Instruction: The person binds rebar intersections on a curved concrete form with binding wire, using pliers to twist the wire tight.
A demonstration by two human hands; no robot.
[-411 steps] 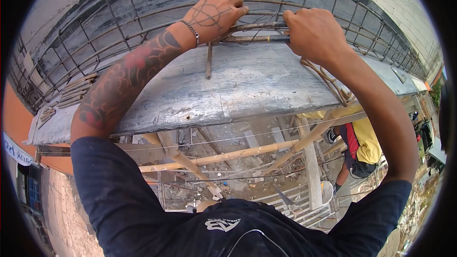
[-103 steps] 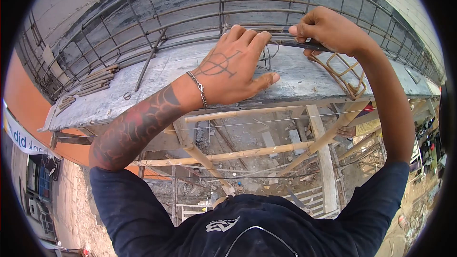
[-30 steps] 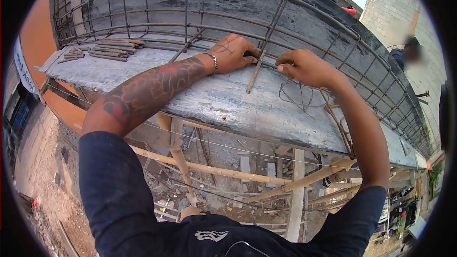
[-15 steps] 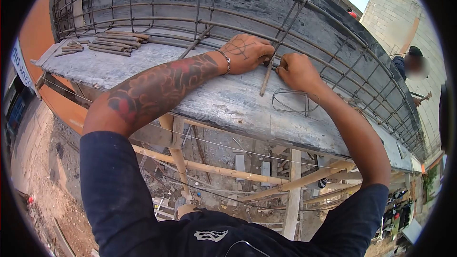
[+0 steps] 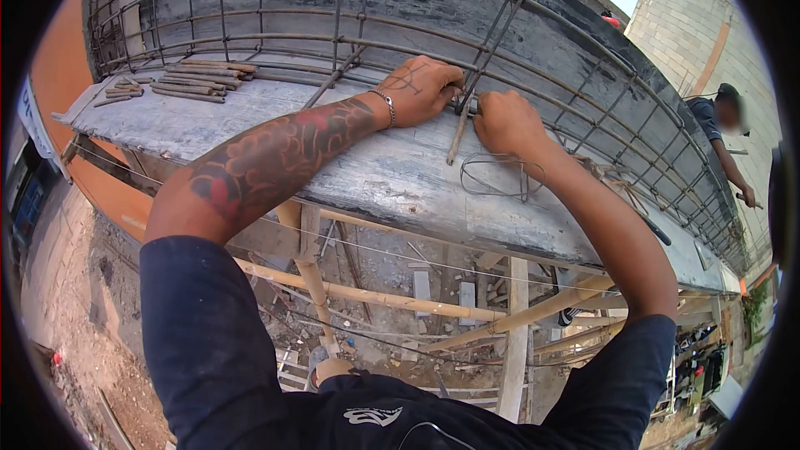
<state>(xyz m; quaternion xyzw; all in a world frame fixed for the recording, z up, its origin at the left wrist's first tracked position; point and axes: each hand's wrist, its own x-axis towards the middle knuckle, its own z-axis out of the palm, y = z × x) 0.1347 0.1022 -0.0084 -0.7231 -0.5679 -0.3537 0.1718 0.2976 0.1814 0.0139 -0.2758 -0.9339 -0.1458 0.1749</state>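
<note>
Both hands meet at a crossing in the rebar cage (image 5: 340, 8), above a grey board. My left hand (image 5: 422, 90) is closed, its fingertips bent behind the bars left of a slanting stirrup (image 5: 457, 142). Close by on the right, my right hand (image 5: 510, 125) is closed too, thumb and fingers pinched at the same crossing. What either set of fingertips holds is hidden or too small to make out. A bent loop of thin wire (image 5: 500, 192) lies on the board, below my right hand and wrist.
Short rebar pieces (image 5: 196, 82) lie stacked on the board (image 5: 375, 175) at left. A black-handled tool (image 5: 656, 231) rests near my right forearm. Below the board's edge are bamboo poles (image 5: 392, 297), a taut string and rubble ground. Another person (image 5: 723, 117) is at far right.
My hands stay at the same crossing, with small finger shifts; the view has moved slightly. The other person's arm at far right has lowered.
</note>
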